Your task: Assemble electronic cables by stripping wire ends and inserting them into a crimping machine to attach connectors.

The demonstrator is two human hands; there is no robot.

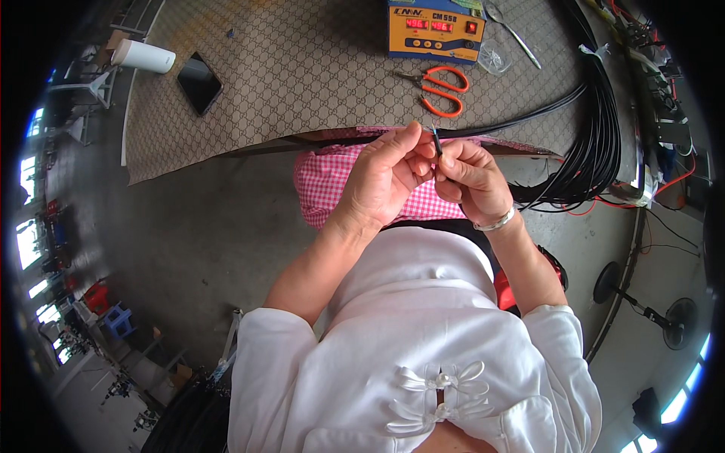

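Both my hands meet just in front of the table edge, over a pink checked cloth on my lap. My right hand pinches the end of a black cable between thumb and fingers; a silver bracelet sits on that wrist. My left hand has its fingertips closed on the same cable end from the left. The cable runs right along the table edge into a large bundle of black cables.
On the patterned table mat lie orange-handled scissors, a yellow and blue soldering station, tweezers, a black phone and a white cup. Two fans stand on the concrete floor at right.
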